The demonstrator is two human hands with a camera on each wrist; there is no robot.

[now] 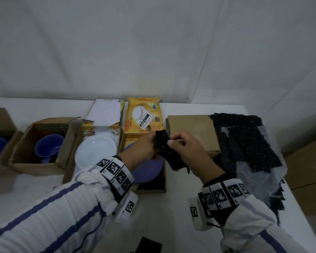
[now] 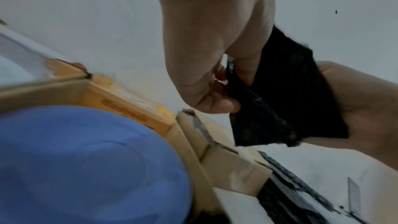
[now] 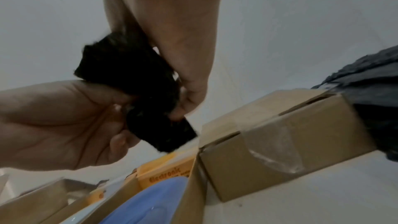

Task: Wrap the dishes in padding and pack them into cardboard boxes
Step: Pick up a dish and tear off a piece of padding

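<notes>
black padding (image 1: 161, 141) pinched, head view: white plate (image 1: 97, 150)

A small black bubble-textured padding piece (image 1: 161, 141) is held up, crumpled, over a blue plate (image 1: 146, 170) lying flat in an open yellow-flapped cardboard box (image 1: 126, 143), with a white plate (image 1: 96, 150) just left of it.

orange lettering on the yellow box (image 3: 165, 173), roughly "electronic", blurred; remaining print on it illegible
</notes>
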